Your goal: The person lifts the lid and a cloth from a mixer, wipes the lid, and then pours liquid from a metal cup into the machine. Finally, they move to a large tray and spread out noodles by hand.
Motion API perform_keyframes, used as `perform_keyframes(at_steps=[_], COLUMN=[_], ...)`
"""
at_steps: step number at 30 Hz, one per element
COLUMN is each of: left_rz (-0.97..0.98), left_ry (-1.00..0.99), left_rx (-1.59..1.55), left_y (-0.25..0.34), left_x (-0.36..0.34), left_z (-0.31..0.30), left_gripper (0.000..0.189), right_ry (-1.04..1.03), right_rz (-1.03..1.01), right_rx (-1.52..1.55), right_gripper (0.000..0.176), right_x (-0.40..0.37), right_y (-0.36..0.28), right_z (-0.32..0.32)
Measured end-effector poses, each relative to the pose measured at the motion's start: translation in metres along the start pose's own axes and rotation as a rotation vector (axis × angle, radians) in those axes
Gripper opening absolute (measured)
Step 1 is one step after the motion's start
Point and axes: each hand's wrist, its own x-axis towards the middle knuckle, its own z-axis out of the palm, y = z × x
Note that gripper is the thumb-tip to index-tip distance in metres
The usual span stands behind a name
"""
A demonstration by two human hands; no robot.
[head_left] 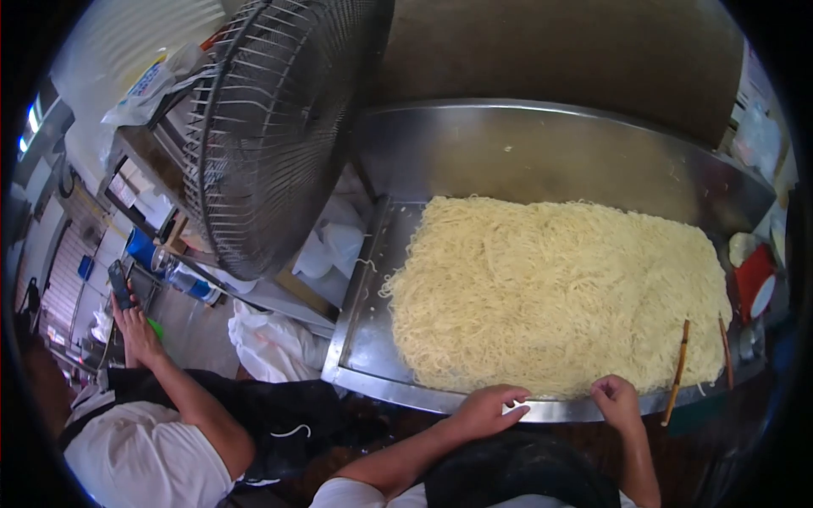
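A wide, thick layer of pale yellow noodles (559, 288) covers most of a shallow metal tray (360, 381). At the tray's front edge is my left hand (495, 408), fingers apart and curved, with nothing between them. Farther right along the same edge, close to the noodles, my right hand (615, 400) has its fingers curled in; whether they hold anything is too small to make out. Two long brown sticks, one nearer (677, 372) and one farther right (727, 351), stand with their tips in the noodles at the right end.
A large fan (271, 127) stands at the tray's left rear. On the left, another person (152, 449) holds up a phone (120, 285). A white plastic bag (275, 343) lies left of the tray. A red scale (754, 284) sits past its right end.
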Motion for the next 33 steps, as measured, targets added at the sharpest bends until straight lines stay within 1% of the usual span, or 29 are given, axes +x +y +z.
perform_keyframes(at_steps=[3, 5, 8, 10, 15, 20, 25, 27, 33], left_rz=[-0.002, 0.028, 0.005, -0.003, 0.008, -0.03, -0.054, -0.056, -0.062], left_ry=[0.036, 0.034, 0.041, 0.058, 0.051, 0.056, 0.055, 0.059, 0.064], left_rx=[-0.018, -0.008, -0.001, 0.004, 0.03, 0.007, 0.015, 0.019, 0.02], left_y=[0.003, 0.006, 0.016, 0.022, 0.025, 0.03, 0.032, 0.032, 0.03], left_x=[0.002, 0.004, 0.007, 0.008, 0.01, 0.008, 0.006, 0.005, 0.005], left_z=[0.006, 0.012, 0.019, 0.025, 0.041, 0.051, 0.053, 0.053, 0.05], left_gripper=[0.033, 0.033, 0.033, 0.033, 0.034, 0.036, 0.037, 0.037, 0.037], right_ry=[0.005, 0.015, 0.011, -0.011, -0.038, -0.065, -0.096, -0.103, -0.095], right_rz=[-0.053, -0.033, -0.036, -0.062, -0.015, -0.038, -0.03, -0.039, -0.055], right_rx=[-0.023, 0.002, 0.056, 0.039, 0.064, 0.08, 0.077, 0.128, 0.1], right_gripper=[0.013, 0.012, 0.011, 0.01, 0.009, 0.009, 0.009, 0.009, 0.008], right_x=[0.003, 0.005, 0.011, 0.012, 0.011, 0.013, 0.016, 0.018, 0.019], right_y=[0.004, 0.008, 0.026, 0.026, 0.031, 0.038, 0.036, 0.04, 0.039], right_z=[-0.004, -0.009, -0.014, -0.02, -0.03, -0.033, -0.035, -0.034, -0.031])
